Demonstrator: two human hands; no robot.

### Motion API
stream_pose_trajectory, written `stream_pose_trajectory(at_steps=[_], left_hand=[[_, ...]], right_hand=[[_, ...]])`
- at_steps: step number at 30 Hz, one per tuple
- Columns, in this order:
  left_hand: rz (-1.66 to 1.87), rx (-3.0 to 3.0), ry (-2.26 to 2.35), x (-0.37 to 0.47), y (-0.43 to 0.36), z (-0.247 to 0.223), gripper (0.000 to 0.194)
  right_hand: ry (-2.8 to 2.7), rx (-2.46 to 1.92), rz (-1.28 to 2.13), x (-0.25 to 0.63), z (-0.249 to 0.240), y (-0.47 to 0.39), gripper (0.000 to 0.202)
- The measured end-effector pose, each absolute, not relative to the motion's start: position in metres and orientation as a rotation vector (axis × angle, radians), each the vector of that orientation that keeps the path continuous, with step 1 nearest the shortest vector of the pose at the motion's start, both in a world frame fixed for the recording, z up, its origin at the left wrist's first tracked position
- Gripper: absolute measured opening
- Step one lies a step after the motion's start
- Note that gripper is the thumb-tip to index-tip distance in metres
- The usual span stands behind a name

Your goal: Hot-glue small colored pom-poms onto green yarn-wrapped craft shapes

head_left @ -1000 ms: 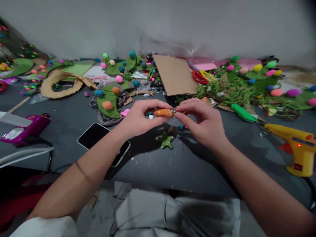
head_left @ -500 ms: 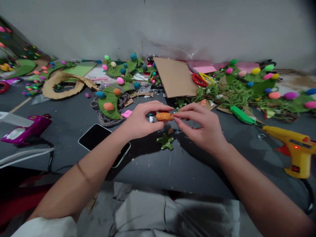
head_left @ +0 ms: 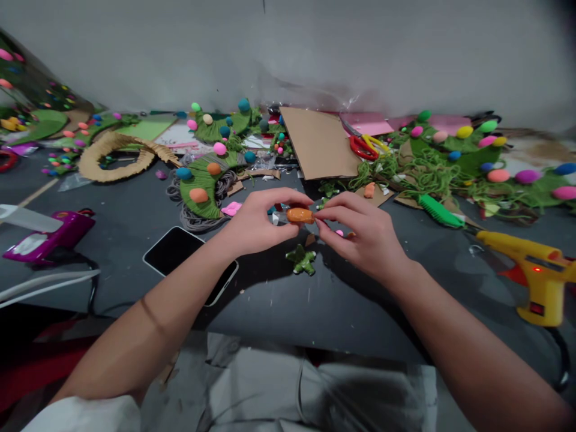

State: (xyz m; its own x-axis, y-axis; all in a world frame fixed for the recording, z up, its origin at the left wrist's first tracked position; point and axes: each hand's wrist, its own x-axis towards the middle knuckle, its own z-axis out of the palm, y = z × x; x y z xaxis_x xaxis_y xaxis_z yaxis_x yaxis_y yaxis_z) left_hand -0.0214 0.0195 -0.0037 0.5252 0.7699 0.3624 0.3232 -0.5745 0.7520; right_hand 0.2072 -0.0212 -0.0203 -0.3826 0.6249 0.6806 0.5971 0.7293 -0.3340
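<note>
Between the thumb and fingers of my left hand [head_left: 261,219] is a small, shiny orange clay-like piece [head_left: 299,215], longish and lying sideways. My right hand [head_left: 360,231] pinches at the piece's right end with thumb and fingertips; whether it grips the piece itself or something tiny there is hard to see. Just below the hands, a green star-shaped piece [head_left: 301,259] with pale tips lies on the dark table [head_left: 279,315]. A black-screened phone [head_left: 173,252] rests under my left forearm. Beyond my left hand sits a green yarn-wrapped ring [head_left: 198,186] with coloured balls.
At the right lies a yellow glue gun [head_left: 540,264] with its red light lit, beside a green brush [head_left: 443,211]. A purple tool [head_left: 49,237] is at the left. Farther back are a cardboard sheet [head_left: 319,144], red-handled scissors [head_left: 363,147], a tan paper-wrapped ring [head_left: 96,165] and green yarn [head_left: 427,168].
The orange piece has shifted slightly in my fingers, and more of its left end shows. My right hand has moved down a little, and a pink bit shows beside its fingers.
</note>
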Motion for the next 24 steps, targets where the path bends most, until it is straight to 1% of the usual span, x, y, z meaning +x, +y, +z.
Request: stream_pose_trajectory(at_steps=[5,11,14,15,18,24], left_hand=[[0.931,2.141,0.876,-0.0211,0.0202,-0.0032,0.033],[0.968,2.045,0.895,-0.0238,0.0237,-0.0006,0.025],[0.981,2.066,0.896,-0.0247,0.0242,0.0004,0.025],[0.978,2.09,0.888,-0.0246,0.0241,0.0004,0.026],[0.963,2.149,0.835,-0.0233,0.0236,-0.001,0.027],[0.969,2.162,0.817,-0.0214,0.0234,-0.0022,0.027]], right_hand=[[-2.01,-0.962,0.039,0.2043,-0.0198,-0.0222,0.011],[-1.823,-1.069,0.221,0.2065,-0.0147,-0.0218,0.012],[-1.824,-1.048,0.303,0.2076,-0.0158,-0.0203,0.008],[-1.841,-1.034,0.304,0.2073,-0.0169,-0.0199,0.01],[-1.896,-0.998,0.282,0.2047,-0.0203,-0.0197,0.015],[-1.897,-0.99,0.215,0.2008,-0.0201,-0.0204,0.009]])
